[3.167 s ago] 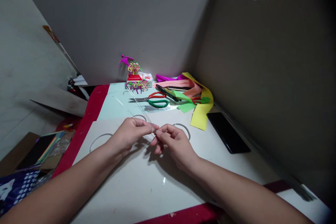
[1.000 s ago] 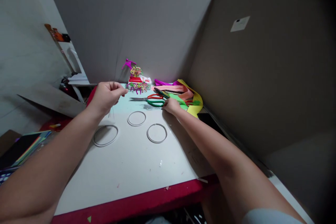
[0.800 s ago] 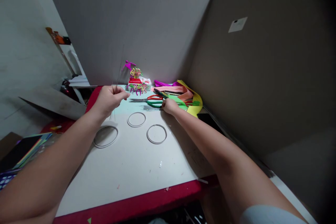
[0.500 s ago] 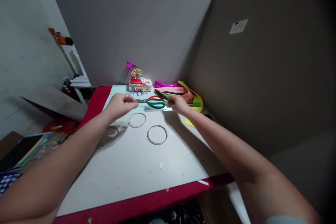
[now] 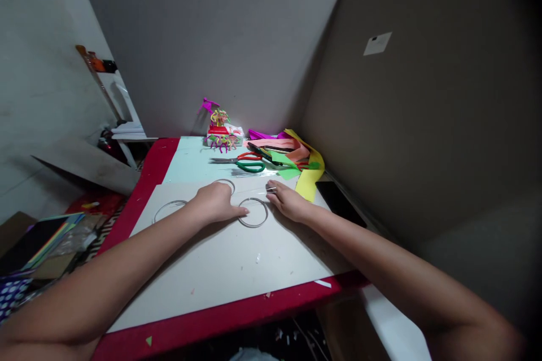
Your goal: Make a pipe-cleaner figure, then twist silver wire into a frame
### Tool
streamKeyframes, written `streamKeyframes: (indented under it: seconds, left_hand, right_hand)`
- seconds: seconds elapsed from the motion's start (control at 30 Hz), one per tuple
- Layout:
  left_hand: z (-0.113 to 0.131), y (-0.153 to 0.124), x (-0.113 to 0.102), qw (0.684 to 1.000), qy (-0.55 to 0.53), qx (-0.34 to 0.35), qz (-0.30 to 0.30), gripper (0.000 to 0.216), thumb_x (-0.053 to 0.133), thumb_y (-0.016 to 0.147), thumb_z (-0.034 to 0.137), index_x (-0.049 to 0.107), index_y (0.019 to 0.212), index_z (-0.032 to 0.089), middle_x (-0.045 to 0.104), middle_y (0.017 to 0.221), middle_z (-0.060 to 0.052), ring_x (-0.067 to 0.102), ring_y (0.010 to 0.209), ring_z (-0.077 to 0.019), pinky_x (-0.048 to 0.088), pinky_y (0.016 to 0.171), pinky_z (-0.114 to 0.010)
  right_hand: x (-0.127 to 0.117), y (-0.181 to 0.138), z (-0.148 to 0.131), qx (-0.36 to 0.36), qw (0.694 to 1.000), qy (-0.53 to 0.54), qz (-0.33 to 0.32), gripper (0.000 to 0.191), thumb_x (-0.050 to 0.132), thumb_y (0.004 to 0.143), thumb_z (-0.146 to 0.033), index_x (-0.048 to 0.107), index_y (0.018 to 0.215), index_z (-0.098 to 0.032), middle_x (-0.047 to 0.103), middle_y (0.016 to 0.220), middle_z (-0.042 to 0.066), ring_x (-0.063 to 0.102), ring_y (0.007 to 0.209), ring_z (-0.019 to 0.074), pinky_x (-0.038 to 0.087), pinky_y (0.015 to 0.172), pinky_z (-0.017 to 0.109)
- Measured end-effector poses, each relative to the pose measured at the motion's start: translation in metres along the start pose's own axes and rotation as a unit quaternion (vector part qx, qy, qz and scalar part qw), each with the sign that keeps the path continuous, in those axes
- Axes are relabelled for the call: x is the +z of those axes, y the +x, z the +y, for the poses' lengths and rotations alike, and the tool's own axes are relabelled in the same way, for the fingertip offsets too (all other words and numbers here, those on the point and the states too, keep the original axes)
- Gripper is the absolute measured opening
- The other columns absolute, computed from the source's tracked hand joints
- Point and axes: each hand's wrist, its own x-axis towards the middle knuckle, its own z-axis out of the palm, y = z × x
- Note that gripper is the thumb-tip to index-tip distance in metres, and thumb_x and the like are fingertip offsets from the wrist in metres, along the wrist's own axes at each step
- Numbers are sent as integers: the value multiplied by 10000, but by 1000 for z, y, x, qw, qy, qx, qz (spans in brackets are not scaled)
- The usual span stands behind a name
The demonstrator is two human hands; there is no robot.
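Item 1: fine metal wires [image 5: 271, 190], faint in view, stretched through the space between the 2 hands, over the white work sheet [image 5: 203, 276]. Right hand [image 5: 288, 202]: fingers clamped on the wires, a bright glint at the grip. Left hand [image 5: 215, 203]: thumb extended, the other fingers hidden behind the hand's back; whether they pinch the wires cannot be told.

Item 2: 3 grey wire rings, round in what shows. Near ring [image 5: 254, 227], at the left thumb tip (contact unclear); rear ring [image 5: 228, 181], partly behind the left hand; left ring [image 5: 169, 203], partly behind the left forearm.

Item 3: loose wire bundle [image 5: 254, 174], at the back, just beside scissors [image 5: 250, 167] with 1 red and 1 green handle.

Item 4: yellow strip [image 5: 305, 185] and light green piece [image 5: 288, 174], rear right, near a black phone-like slab [image 5: 341, 204].

Item 5: purple figure [image 5: 207, 105], above a red and white box [image 5: 236, 135].

Progress, as judged: 3 rings stand shaped; the held wires look straight and joined to none of them; bundle, scissors and strip lie set aside. Wire handling appears underway, and how much is left cannot be told
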Motion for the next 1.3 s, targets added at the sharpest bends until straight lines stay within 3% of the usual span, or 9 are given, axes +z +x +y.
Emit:
streamKeyframes:
  seconds: [0.27,0.37,0.57,0.87,1.03,1.1,1.17,1.23,1.3]
  left_hand:
    - [-3,2,-5,999,48,12,-5,275,583,696,450,665,741,192,687,833,-110,626,732,-248,384,552,-281]
    - [-6,6,-7,998,55,13,-9,191,539,729,326,670,726,187,686,806,-116,625,714,-237,375,548,-276]
    - [-14,13,-8,999,39,25,-21,77,597,594,233,654,615,186,658,652,-74,568,560,-188,314,470,-259]
    - [-38,23,-36,999,-38,9,-3,130,541,566,252,633,532,166,516,457,4,447,465,-129,260,441,-254]
    - [-53,21,-58,997,-72,-13,35,185,543,568,300,660,586,158,479,467,25,412,479,-116,273,441,-230]
    - [-57,20,-65,995,-83,-22,46,193,542,565,303,661,593,154,491,483,24,413,485,-114,280,445,-226]
    - [-60,20,-69,994,-92,-32,57,192,543,560,300,663,592,152,498,484,22,423,489,-116,286,448,-227]
    - [-62,20,-72,992,-100,-39,69,192,548,557,298,666,595,151,495,474,21,433,491,-120,291,449,-229]
    - [-62,21,-75,990,-106,-43,79,195,552,558,298,669,602,148,498,472,19,438,494,-123,296,450,-229]
  right_hand:
    - [-17,-47,-14,-63,995,79,-21,344,391,922,-251,562,1219,-226,594,1253,69,536,1182,185,432,1012,368]
    - [-17,-50,-11,-39,998,50,-4,425,411,920,-335,471,1319,-201,442,1399,118,397,1306,232,357,1069,421]
    - [2,-26,-18,-17,993,-96,-72,792,379,867,-596,276,1419,-37,211,1493,221,156,1398,317,201,1127,485]
    - [20,28,-44,-102,981,-106,-125,883,297,843,-679,193,1443,-38,132,1511,218,91,1408,318,120,1133,489]
    - [13,34,-53,-212,966,-47,-141,761,349,874,-610,205,1450,-132,210,1510,164,153,1404,269,150,1130,458]
    - [9,32,-43,-127,987,-64,-75,729,352,882,-589,211,1449,-153,172,1522,157,86,1412,296,89,1122,521]
    - [9,28,-27,51,995,-87,-2,723,344,885,-579,219,1444,-138,145,1520,188,30,1406,356,92,1082,605]
    - [15,23,-16,90,992,-85,-2,740,319,893,-574,208,1441,-90,196,1489,249,85,1388,406,168,1039,639]
    - [24,21,-17,55,995,-79,-25,815,379,840,-640,232,1438,-106,210,1493,226,106,1390,390,183,1076,569]
